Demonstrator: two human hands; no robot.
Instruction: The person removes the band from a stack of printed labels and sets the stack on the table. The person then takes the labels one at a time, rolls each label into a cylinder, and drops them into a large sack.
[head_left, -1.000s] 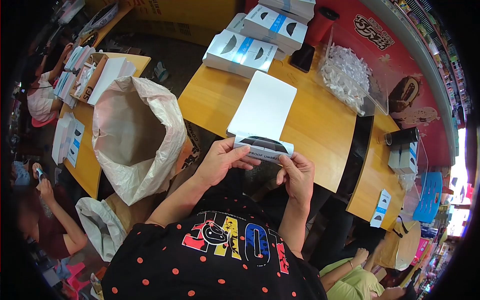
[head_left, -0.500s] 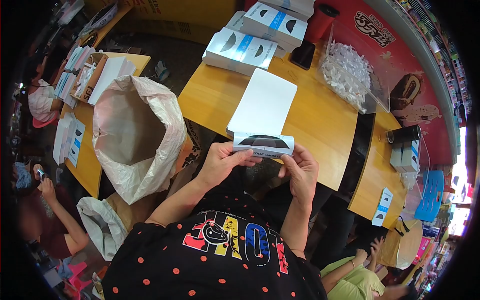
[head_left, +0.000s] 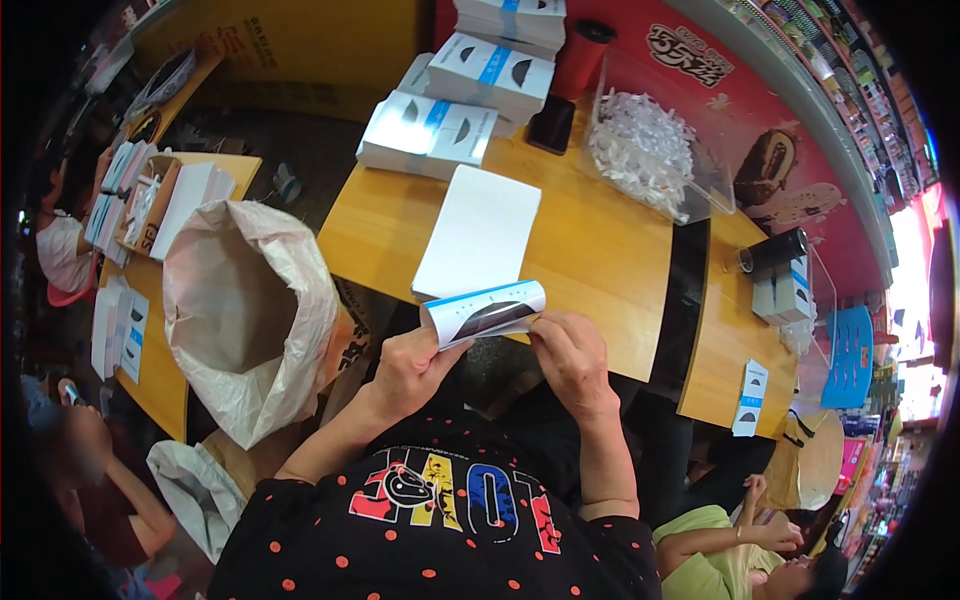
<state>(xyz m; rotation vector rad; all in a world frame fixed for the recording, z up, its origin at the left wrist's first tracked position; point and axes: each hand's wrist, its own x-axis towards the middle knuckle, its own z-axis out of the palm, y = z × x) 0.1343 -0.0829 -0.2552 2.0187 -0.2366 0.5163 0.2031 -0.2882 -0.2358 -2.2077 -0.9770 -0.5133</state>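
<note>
A glossy sheet printed with a black umbrella (head_left: 492, 312) is curled over between my two hands, just at the table's front edge. My left hand (head_left: 412, 372) grips its left end with the fingers closed. At the right end, my right hand (head_left: 574, 362) pinches the sheet's lower edge between thumb and fingers. Right behind the curled sheet lies a neat stack of blank white sheets (head_left: 482, 228) on the yellow wooden table (head_left: 600, 265).
Banded bundles of umbrella-printed sheets (head_left: 425, 135) stand at the back left, near a black phone (head_left: 550, 125). A clear bin of white paper scraps (head_left: 640, 150) is at the back right. An open white woven sack (head_left: 250, 330) stands left. Co-workers sit on both sides.
The umbrella sheet has curled over further and tilted, its right end now higher. Both hands have turned with it, the left fingers closing more around its end. The whole view has shifted.
</note>
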